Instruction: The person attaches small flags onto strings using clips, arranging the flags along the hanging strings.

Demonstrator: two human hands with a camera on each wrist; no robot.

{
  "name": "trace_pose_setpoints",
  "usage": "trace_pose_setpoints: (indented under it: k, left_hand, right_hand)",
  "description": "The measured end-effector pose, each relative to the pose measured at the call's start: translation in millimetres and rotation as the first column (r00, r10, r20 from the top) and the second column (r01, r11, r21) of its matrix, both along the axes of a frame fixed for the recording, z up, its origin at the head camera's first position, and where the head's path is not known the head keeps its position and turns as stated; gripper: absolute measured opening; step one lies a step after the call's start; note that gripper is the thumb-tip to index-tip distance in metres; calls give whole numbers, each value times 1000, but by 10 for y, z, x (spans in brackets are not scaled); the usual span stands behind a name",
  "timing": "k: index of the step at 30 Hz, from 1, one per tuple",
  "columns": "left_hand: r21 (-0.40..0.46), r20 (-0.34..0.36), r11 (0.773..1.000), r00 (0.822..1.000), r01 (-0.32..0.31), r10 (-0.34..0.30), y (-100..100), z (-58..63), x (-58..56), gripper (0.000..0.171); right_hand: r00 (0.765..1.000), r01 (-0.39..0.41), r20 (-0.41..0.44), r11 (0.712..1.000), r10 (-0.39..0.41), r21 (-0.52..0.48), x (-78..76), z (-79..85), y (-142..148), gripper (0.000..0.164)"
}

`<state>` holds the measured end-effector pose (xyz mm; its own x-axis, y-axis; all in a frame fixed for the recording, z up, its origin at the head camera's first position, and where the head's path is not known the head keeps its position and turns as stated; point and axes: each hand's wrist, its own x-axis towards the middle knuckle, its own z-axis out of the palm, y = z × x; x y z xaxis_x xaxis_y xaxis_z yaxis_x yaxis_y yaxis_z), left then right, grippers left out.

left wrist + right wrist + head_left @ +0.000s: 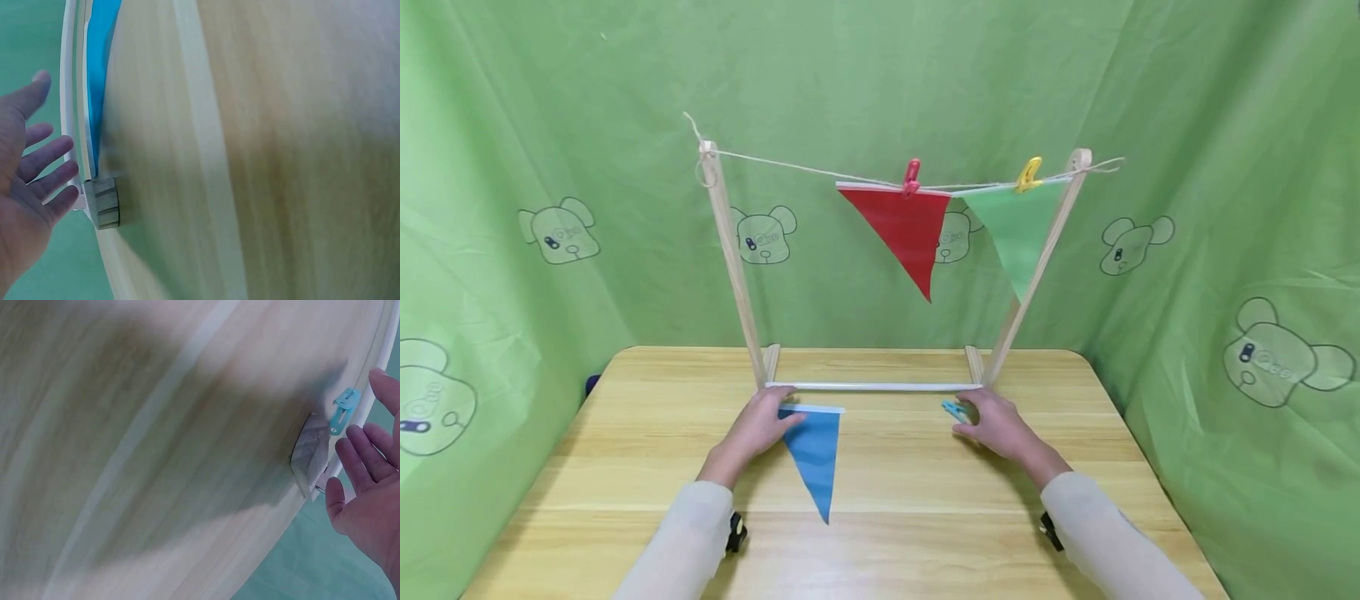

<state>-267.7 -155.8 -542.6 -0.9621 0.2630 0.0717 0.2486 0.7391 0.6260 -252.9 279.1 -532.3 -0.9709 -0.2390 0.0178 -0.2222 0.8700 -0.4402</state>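
Observation:
A blue triangular pennant with a white top edge lies on the table, its tip toward me. My left hand is over its upper left corner, thumb and fingers spread; in the left wrist view the fingers hold nothing. Farther right, a light blue clothespin is on the table between the thumb and fingertips of my right hand. The right wrist view shows that clothespin just beyond the parted fingers, not gripped.
Behind my hands stands a wooden frame with a white bottom rod. From its string hang a red pennant under a red clothespin and a green pennant under a yellow clothespin. Green curtains surround the table.

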Motion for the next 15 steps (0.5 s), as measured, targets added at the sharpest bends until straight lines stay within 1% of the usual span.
trace_pose_setpoints:
  k: [7,11,15]
  left_hand:
    - [-24,-29,1000,999,15,-15,-30,-73,-27,55]
    - [-36,-36,999,999,14,-15,-26,-100,-41,55]
    - [-45,-27,999,1000,4,-5,-16,-106,-46,56]
  right_hand:
    - [1000,-2,31,1000,2,10,-41,-44,7,64]
    - [1000,-4,20,1000,3,31,-74,-73,12,63]
    - [1000,-8,7,999,8,45,-99,-92,18,60]
